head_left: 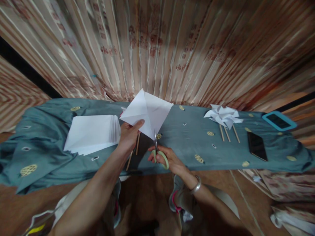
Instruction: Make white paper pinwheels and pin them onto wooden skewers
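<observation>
My left hand grips a creased white paper square by its left side, thumb on top, and holds it up over the cloth. In my right hand are scissors with pale green handles, fingers through the loops. The scissor blades meet the paper's lower corner; whether they are parted is too small to tell. Beneath my left hand, thin wooden sticks lie on the cloth, partly hidden by the hand and paper. A stack of white paper sheets rests to the left of that hand.
Several finished paper pinwheels on wooden sticks lie at the right on the teal patterned cloth. Beyond them are a black phone and a blue-framed device. A pleated curtain hangs right behind the narrow table.
</observation>
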